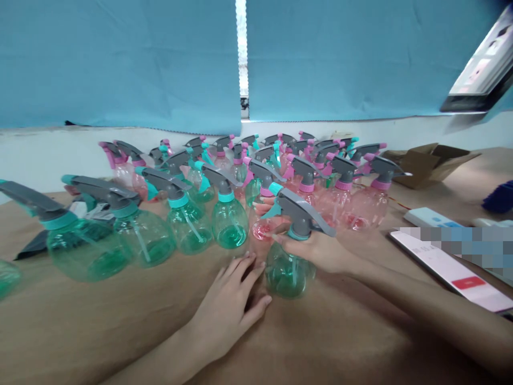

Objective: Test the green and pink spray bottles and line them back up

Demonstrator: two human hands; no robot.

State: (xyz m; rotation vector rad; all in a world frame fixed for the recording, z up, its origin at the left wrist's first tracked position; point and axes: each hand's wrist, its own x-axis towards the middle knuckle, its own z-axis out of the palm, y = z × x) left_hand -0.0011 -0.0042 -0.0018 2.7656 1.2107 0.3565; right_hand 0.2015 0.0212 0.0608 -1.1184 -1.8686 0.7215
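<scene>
My right hand (pixel 320 251) is wrapped round the neck of a clear green spray bottle (pixel 286 277) with a grey and turquoise trigger head. The bottle is upright, and its base is at the tabletop. Just left of it, my left hand (pixel 226 302) rests on the table with fingers spread, holding nothing. Behind my hands stands a row of spray bottles, among them a green one (pixel 230 222) with a turquoise collar. A pink spray bottle (pixel 262 229) is partly hidden behind the held one and my fingers.
More green spray bottles (pixel 144 238) stand to the left, and pink ones (pixel 366 206) to the right, with several rows behind. On the right lie a phone (pixel 444 264) with a lit screen and a white box-like object (pixel 430 216). An open cardboard box (pixel 427 166) sits farther back.
</scene>
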